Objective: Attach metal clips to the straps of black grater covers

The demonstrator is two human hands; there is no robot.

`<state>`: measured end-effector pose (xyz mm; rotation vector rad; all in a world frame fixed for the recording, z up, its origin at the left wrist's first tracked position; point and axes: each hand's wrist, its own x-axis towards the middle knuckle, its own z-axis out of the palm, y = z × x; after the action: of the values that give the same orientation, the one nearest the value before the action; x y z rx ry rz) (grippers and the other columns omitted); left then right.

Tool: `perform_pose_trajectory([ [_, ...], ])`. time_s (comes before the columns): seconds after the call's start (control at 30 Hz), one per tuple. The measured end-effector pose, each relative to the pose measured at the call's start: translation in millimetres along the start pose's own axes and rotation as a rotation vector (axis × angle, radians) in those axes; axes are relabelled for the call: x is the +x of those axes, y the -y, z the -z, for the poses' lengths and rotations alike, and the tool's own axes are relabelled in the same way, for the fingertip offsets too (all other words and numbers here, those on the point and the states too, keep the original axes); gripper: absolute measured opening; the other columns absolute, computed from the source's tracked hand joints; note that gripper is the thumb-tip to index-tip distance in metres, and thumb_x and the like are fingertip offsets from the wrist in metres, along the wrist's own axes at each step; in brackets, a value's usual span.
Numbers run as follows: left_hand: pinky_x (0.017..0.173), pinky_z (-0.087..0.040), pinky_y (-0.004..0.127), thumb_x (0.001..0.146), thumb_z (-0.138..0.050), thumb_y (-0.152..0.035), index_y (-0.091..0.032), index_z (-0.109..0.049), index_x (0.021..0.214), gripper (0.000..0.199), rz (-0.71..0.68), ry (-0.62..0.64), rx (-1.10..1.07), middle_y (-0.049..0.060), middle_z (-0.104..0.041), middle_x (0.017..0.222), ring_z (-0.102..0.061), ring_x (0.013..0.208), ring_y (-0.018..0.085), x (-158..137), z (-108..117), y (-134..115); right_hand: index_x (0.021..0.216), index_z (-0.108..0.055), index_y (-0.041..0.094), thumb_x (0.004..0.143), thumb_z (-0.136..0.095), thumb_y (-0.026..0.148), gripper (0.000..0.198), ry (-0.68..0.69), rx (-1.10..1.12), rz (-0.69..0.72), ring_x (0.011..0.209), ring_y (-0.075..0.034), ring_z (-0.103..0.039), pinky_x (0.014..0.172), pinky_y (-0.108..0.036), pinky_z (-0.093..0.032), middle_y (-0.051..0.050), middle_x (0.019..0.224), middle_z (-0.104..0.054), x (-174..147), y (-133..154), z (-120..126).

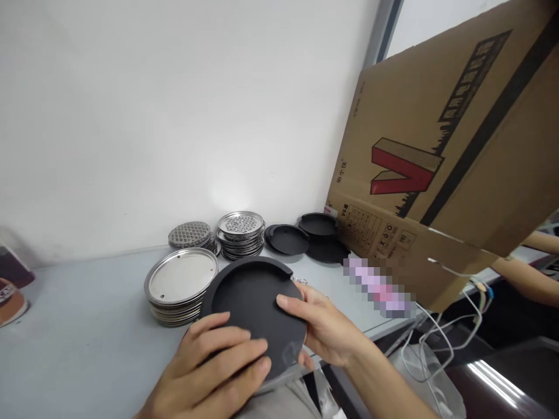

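A black round plate (257, 314) with a raised rim along its far and left side is held up over the near edge of the table. My right hand (327, 326) grips its right side, thumb on top and the other fingers mostly behind. My left hand (213, 372) lies over the near left side, its fingers bent across the rim onto the plate's face; its thumb is hidden. Just beyond the plate, to the left, stands a stack of shiny metal discs (182, 276) with small holes near the edge.
Along the wall stand a stack of perforated metal discs (241, 224), a patterned metal disc (189, 234) and several black round plates (288, 240). At right a large cardboard box (406, 151) leans over the table, with white cables (449, 349) below. Another person's arm (524, 279) shows at far right.
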<state>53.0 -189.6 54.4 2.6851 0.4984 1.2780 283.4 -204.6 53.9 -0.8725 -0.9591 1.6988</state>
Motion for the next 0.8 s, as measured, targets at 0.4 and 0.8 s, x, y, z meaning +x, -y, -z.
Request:
perform_pose_trajectory([
  [0.4, 0.102, -0.051, 0.041, 0.095, -0.048, -0.019, -0.030, -0.066, 0.120, 0.033, 0.295, 0.348, 0.109, 0.005, -0.062, 0.129, -0.060, 0.118, 0.024, -5, -11, 42, 0.120, -0.058, 0.015, 0.094, -0.060, 0.032, 0.031, -0.767, 0.050, 0.221, 0.095, -0.020, -0.065, 0.079, -0.038, -0.057, -0.008, 0.116, -0.063, 115, 78, 126],
  [0.8, 0.106, -0.041, 0.049, 0.078, -0.045, 0.005, -0.014, -0.064, 0.121, 0.050, 0.074, 0.604, 0.371, 0.010, -0.068, 0.109, -0.062, 0.102, 0.026, 44, -39, 67, 0.118, -0.056, 0.004, 0.070, -0.081, 0.009, 0.055, -0.829, -0.165, 0.352, 0.069, -0.018, -0.073, 0.065, -0.025, -0.063, -0.011, 0.082, -0.070, 93, 54, 141],
])
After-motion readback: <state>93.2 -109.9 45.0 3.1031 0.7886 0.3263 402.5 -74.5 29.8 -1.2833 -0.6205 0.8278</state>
